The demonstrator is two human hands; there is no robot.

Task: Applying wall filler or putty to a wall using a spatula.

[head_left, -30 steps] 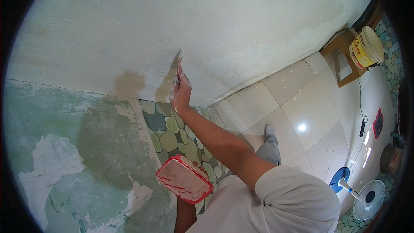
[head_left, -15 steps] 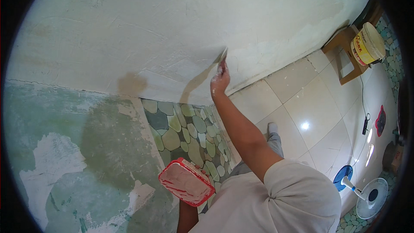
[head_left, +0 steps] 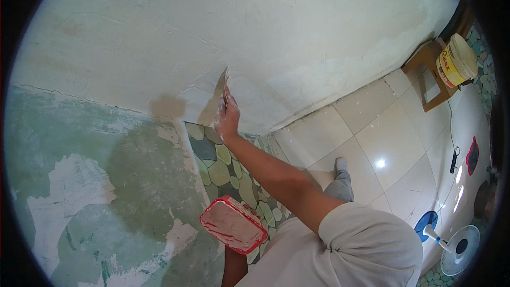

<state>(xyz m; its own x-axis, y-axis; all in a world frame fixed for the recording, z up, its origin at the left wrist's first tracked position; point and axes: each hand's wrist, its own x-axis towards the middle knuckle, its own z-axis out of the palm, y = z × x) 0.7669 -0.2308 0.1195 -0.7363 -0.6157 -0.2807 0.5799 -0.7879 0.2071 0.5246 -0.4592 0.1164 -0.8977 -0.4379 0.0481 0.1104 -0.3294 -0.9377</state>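
Note:
My right hand [head_left: 227, 119] is closed round a putty knife [head_left: 227, 82], its thin blade edge-on against the white plastered wall [head_left: 319, 37]. Low on that wall, the blade casts a shadow to its left. Below, my left hand [head_left: 258, 214] grips a red-rimmed plastic tub [head_left: 234, 225] from underneath and the side; most of that hand is hidden by the tub. Pale pinkish-white filler coats the tub's inside, smeared on its walls. White residue marks the fingers of my right hand.
At left is a green wall [head_left: 143, 175] with bare white patches. Pebble-patterned tiles [head_left: 218, 172] adjoin it. Right, a paint bucket [head_left: 457, 61] stands on a brown stool [head_left: 425, 69]. A fan [head_left: 460, 250], a cable with a black socket strip [head_left: 455, 160] and a red-edged mat [head_left: 472, 155] lie beyond.
My right hand has swept left along the wall with the putty knife, and the blade now points more upright. The tub in my left hand has stayed nearly in place; the view shifted slightly.

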